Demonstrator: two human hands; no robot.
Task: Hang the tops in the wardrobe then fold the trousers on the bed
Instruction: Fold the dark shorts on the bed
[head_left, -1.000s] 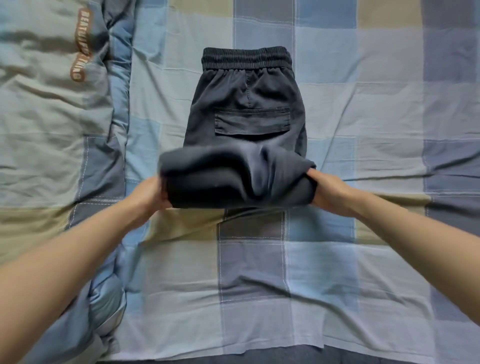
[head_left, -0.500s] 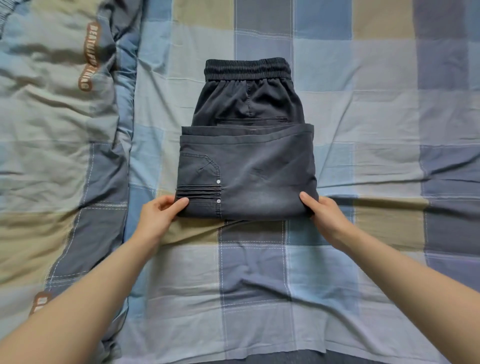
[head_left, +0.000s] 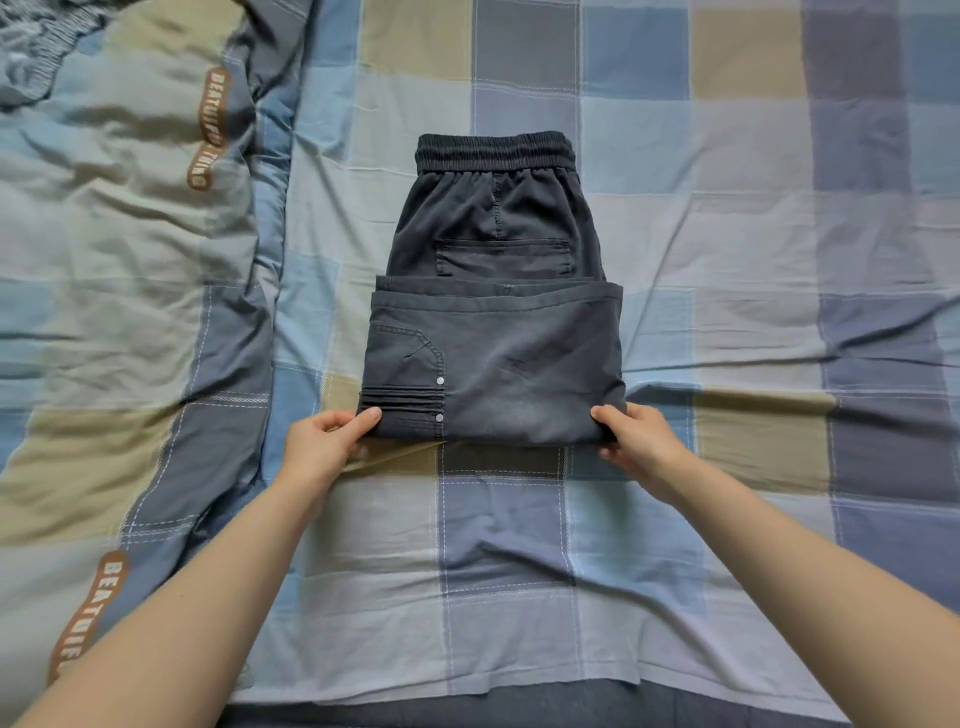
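Observation:
Dark grey trousers (head_left: 493, 332) lie on the checked bed sheet (head_left: 727, 234), waistband away from me, the legs folded up over the seat. My left hand (head_left: 324, 441) pinches the near left corner of the fold, thumb on top. My right hand (head_left: 639, 439) pinches the near right corner, thumb on top and fingers under the cloth. No tops or wardrobe are in view.
A rumpled quilt (head_left: 130, 260) in blue, grey and tan with brown lettering lies bunched along the left side. The sheet's near edge (head_left: 519, 696) shows a dark mattress strip below it.
The folded legs were rolled up in both hands, then laid flat over the seat. Both hands now pinch the near corners, where before they touched them.

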